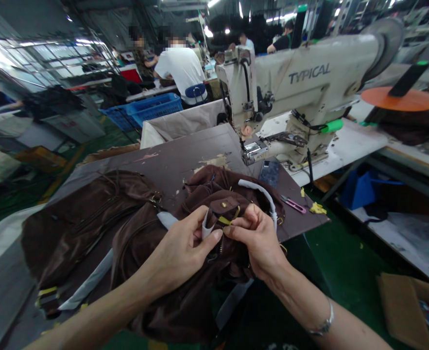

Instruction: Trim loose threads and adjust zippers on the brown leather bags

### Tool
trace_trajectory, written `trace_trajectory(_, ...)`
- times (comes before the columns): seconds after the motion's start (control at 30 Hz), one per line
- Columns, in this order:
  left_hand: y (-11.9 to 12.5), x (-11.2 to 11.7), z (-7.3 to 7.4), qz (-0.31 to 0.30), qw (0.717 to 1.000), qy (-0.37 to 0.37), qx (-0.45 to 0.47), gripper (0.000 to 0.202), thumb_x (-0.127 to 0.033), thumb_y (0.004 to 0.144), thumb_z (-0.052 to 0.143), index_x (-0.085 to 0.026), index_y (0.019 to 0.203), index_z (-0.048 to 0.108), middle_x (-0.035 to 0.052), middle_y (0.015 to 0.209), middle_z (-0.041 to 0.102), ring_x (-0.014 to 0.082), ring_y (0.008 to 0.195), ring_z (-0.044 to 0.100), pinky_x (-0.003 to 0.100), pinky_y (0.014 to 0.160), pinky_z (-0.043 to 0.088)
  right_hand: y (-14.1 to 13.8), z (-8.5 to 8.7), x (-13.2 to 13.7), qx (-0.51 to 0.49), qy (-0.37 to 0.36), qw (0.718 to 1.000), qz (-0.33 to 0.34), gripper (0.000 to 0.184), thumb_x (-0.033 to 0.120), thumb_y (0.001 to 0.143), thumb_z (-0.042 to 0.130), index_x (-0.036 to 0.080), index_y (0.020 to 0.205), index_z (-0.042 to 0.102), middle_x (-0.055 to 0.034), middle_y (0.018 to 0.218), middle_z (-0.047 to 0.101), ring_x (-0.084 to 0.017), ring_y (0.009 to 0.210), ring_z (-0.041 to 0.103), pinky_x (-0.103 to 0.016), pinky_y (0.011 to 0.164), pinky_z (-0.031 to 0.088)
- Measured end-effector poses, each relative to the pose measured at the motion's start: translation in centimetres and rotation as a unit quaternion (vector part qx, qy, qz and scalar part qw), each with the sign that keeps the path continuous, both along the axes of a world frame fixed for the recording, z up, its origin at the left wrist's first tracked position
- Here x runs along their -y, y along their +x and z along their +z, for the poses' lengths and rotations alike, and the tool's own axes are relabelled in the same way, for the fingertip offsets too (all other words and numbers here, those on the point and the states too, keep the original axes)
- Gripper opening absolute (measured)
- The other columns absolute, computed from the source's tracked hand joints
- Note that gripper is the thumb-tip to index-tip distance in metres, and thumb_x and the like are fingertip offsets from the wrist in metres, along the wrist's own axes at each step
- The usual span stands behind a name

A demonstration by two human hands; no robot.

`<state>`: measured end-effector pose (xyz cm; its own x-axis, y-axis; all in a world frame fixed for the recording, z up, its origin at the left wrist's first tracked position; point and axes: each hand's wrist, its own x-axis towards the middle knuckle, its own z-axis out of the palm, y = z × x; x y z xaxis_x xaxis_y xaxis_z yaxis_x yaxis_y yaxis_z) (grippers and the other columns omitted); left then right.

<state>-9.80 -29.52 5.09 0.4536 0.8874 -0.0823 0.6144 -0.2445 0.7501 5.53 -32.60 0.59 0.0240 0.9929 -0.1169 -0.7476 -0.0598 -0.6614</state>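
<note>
- While both hands bend over it, a brown leather bag [83, 228] lies bunched across the near part of the desk [185, 150], its far end reaching toward the sewing machine.
- Its small leather flap [224, 206], fitted with a metal stud, stands at the centre of the work, just above a short run of zipper teeth [221, 248].
- Beside the flap, the left hand [183, 245] is curled nearly closed, its thumb and fingertips apparently pinching a curl of white tape [206, 224].
- The right hand [254, 238] is also nearly closed, its fingertips [234, 228] gripping a yellow strip [224, 220] close to the flap.
- Pinching this near the flap looks like the surest way to work here, since short fingertip holds should stop the thin strip and tape from slipping or twisting.
- A longer white binding strip [261, 197] arcs over the bag to the right of the hands.
- Pink-handled snips [293, 205] and a phone [269, 173] lie on the desk to the far right of the bag.
- Beyond them stands a cream TYPICAL sewing machine [301, 82].
- Further off to the left, a blue crate [145, 109] sits near a co-worker in a white shirt [180, 68].
</note>
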Motion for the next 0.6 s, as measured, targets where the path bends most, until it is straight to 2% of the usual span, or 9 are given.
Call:
trace_trajectory(0.13, -0.2, -0.5, 0.0, -0.008, 0.998, -0.052, 0.032, 0.023, -0.039, 0.087, 0.053, -0.019, 0.099, 0.056, 0.0008, 0.078, 0.060, 0.0135, 0.067, 0.056, 0.022, 0.058, 0.047, 0.3, -0.1, -0.2, 0.039, 0.045, 0.998, 0.010, 0.051, 0.003, 0.067, 0.074, 0.023, 0.075, 0.027, 0.0082, 0.061, 0.062, -0.005, 0.050, 0.053, -0.013, 0.051, 0.038)
trace_trajectory(0.2, -0.3, -0.8, 0.0, -0.007, 0.998, -0.055, 0.023, 0.024, -0.039, 0.087, 0.053, -0.019, 0.101, 0.056, 0.0003, 0.078, 0.060, 0.0130, 0.065, 0.055, 0.022, 0.059, 0.047, 0.6, 0.0, -0.2, 0.057, 0.056, 0.996, 0.026, 0.050, 0.004, 0.068, 0.074, 0.023, 0.077, 0.029, 0.0084, 0.062, 0.062, -0.005, 0.050, 0.052, -0.013, 0.050, 0.037)
trace_trajectory(0.37, -0.3, -1.1, 0.2, -0.004, 0.997, -0.074, 0.008, 0.025, -0.038, 0.087, 0.053, -0.019, 0.103, 0.057, 0.0014, 0.081, 0.062, 0.0155, 0.071, 0.058, 0.023, 0.062, 0.048, 1.1, -0.1, -0.1, 0.076, 0.047, 0.995, 0.040, 0.050, 0.007, 0.068, 0.077, 0.024, 0.079, 0.030, 0.0050, 0.072, 0.067, -0.008, 0.055, 0.056, -0.016, 0.051, 0.038)
trace_trajectory(0.47, -0.1, -1.1, 0.1, -0.002, 0.994, -0.106, 0.037, 0.025, -0.033, 0.086, 0.054, -0.021, 0.108, 0.056, 0.0010, 0.086, 0.062, 0.0160, 0.075, 0.058, 0.024, 0.066, 0.050, 1.0, -0.3, 0.1, 0.086, 0.040, 0.995, 0.033, 0.051, 0.008, 0.067, 0.077, 0.024, 0.078, 0.030, 0.0047, 0.073, 0.067, -0.007, 0.053, 0.054, -0.016, 0.051, 0.038)
trace_trajectory(0.6, -0.1, -1.4, -0.4, 0.001, 0.993, -0.110, 0.038, 0.022, -0.030, 0.085, 0.055, -0.023, 0.106, 0.054, -0.0012, 0.083, 0.057, 0.0142, 0.073, 0.054, 0.025, 0.071, 0.049, 0.9, -0.6, -0.1, 0.109, 0.036, 0.993, 0.014, 0.049, 0.009, 0.067, 0.078, 0.023, 0.077, 0.031, 0.0067, 0.069, 0.063, -0.006, 0.055, 0.054, -0.016, 0.053, 0.039)
